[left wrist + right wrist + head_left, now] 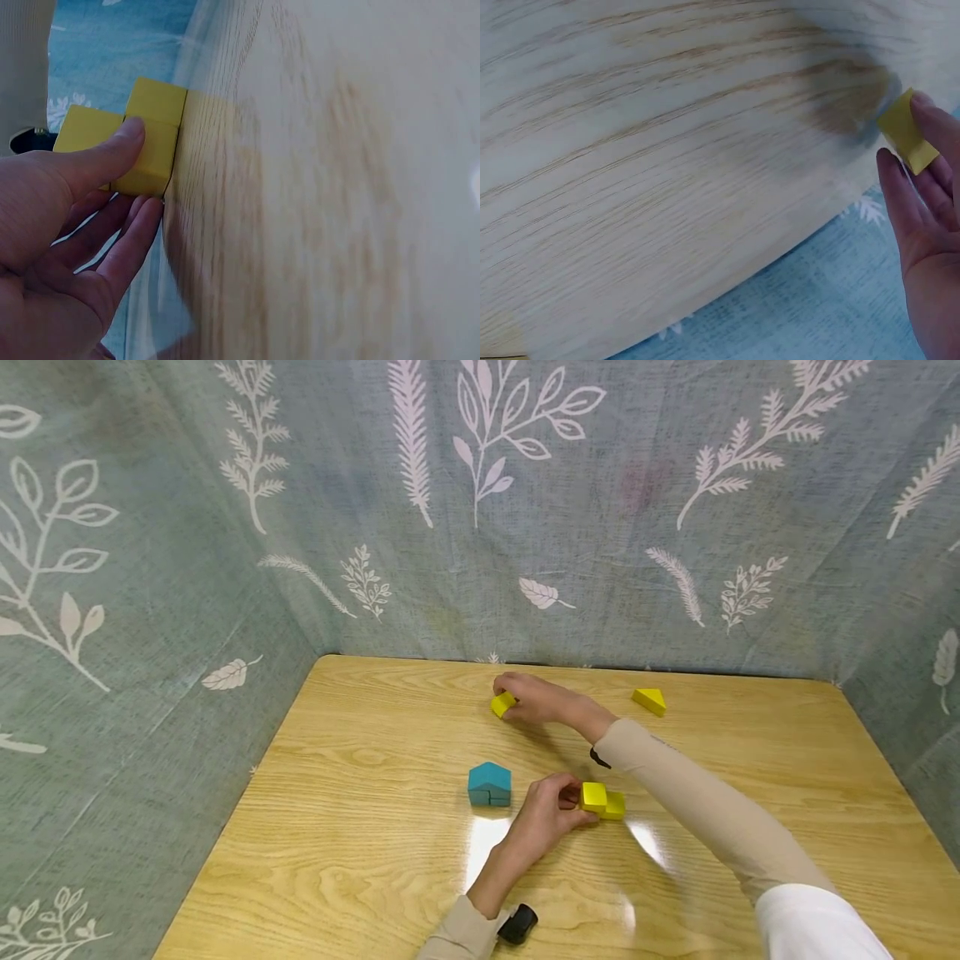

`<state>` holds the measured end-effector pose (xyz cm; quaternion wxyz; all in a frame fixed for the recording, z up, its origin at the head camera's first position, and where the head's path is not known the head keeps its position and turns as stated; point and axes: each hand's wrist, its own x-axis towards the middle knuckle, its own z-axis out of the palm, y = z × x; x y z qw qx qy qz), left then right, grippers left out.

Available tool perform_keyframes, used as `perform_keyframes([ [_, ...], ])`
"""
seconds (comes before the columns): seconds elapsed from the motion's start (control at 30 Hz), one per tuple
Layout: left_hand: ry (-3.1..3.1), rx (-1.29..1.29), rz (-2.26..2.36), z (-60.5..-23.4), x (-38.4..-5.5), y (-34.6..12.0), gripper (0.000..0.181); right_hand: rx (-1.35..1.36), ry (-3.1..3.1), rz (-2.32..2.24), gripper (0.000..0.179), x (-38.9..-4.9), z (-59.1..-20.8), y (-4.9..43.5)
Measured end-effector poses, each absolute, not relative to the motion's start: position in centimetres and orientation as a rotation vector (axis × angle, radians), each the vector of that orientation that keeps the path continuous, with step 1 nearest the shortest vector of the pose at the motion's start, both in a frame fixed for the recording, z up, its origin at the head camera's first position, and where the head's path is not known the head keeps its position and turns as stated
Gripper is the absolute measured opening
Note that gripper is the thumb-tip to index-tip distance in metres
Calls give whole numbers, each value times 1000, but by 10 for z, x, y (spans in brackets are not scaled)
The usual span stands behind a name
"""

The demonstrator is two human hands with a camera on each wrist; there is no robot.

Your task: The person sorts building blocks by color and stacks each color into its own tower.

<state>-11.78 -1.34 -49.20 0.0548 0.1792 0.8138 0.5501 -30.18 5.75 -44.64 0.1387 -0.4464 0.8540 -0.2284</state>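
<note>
Several yellow blocks stand together at the front middle of the table, with an upper yellow cube (593, 797) on two lower ones. My left hand (542, 820) grips this group from its left side. In the left wrist view the thumb (112, 157) presses a lower yellow block (154, 166), with fingertips on its other side. Farther back, my right hand (536, 700) pinches a small yellow block (503, 703) between thumb and fingers. In the right wrist view that block (907, 135) appears just above or at the tabletop; I cannot tell whether it touches.
Left of the yellow group stands a teal block stack (489, 785) with a peaked top. A yellow triangular block (650, 700) lies near the back edge, right of my right hand. The wooden table (360, 777) is bordered by a leaf-patterned grey-blue cloth (450, 585).
</note>
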Motion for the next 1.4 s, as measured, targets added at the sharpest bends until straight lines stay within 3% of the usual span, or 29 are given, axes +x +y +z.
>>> perform_keyframes([
  [0.37, 2454, 524, 1672, -492, -119, -13, 24, -1435, 2456, -808, 32, -295, -440, 86],
  [1.4, 2423, 496, 1702, -493, -120, -11, 23, -1149, 2463, -1124, 32, -251, -435, 151],
])
